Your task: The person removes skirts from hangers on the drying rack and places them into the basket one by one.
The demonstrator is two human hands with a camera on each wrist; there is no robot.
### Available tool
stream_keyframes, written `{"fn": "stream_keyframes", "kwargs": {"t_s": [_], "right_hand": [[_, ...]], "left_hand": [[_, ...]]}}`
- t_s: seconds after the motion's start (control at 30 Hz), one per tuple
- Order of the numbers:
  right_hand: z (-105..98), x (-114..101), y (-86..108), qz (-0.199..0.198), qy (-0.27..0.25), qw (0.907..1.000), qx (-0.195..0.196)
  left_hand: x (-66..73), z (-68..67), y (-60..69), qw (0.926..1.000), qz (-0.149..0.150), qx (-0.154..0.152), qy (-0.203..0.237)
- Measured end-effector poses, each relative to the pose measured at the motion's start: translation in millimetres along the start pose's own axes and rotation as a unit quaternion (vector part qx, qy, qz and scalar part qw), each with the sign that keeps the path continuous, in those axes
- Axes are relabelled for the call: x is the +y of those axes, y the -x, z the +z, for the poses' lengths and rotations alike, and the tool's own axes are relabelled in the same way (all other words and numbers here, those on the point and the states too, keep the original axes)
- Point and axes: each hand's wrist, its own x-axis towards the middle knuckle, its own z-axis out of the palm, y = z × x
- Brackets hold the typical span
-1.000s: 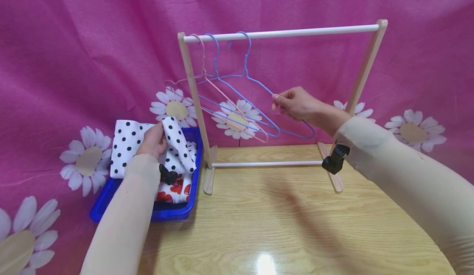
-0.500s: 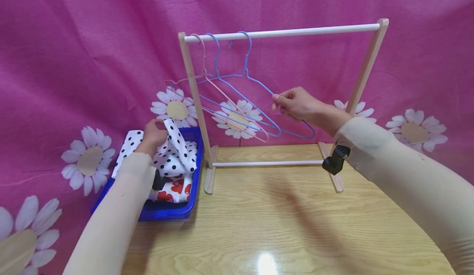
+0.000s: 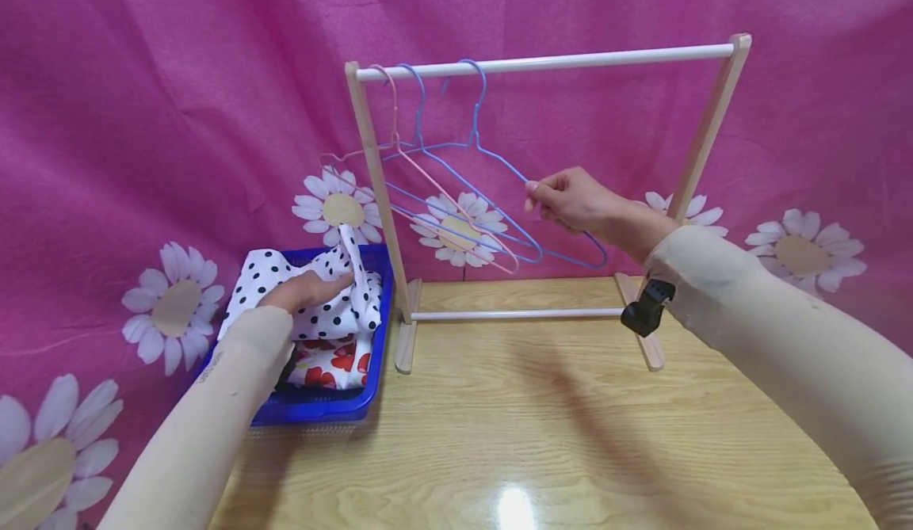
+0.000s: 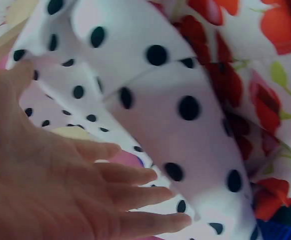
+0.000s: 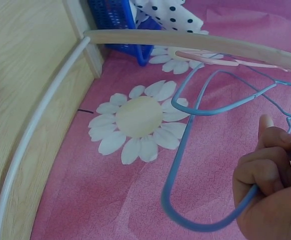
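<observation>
My left hand [image 3: 311, 290] lies on a white cloth with black polka dots [image 3: 264, 270], which spreads over a blue basket [image 3: 314, 411]. In the left wrist view the fingers [image 4: 135, 195] are straight and spread against the dotted cloth, and the thumb touches a raised fold of it. Below that cloth shows another, white with red flowers [image 3: 335, 367]. On the right, my right hand [image 3: 574, 200] holds the sloping arm of a blue hanger [image 3: 499, 158], whose hook sits on the rack's white bar. In the right wrist view its fingers curl round the hanger wire.
A wooden rack with a white top bar [image 3: 606, 61] stands on the wood-grain table [image 3: 456, 435]. At its left end hang a pink hanger [image 3: 435, 185] and a second blue hanger [image 3: 464, 185]. A pink flowered curtain [image 3: 214, 78] backs everything.
My left hand has moved to the right across the dotted cloth, and the cloth's left part has dropped lower. The right hand has kept its hold on the blue hanger.
</observation>
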Motion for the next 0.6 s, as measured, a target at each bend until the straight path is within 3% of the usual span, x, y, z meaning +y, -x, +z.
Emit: {"fn": "stream_keyframes", "kwargs": {"t_s": [0.23, 0.43, 0.6], "right_hand": [[1.4, 0.5, -1.3, -0.003, -0.002, 1.0, -0.003], [2.5, 0.9, -2.4, -0.003, -0.002, 1.0, -0.003], [2.7, 1.1, -3.1, -0.004, 0.002, 1.0, -0.003]], "left_hand": [[-9.4, 13.7, -7.1, 0.9929, -0.031, -0.094, 0.065], [-7.6, 19.6, -7.0, 0.9887, -0.051, -0.123, 0.069], [-7.2, 24.9, -5.5, 0.9807, -0.095, -0.137, 0.102]]}}
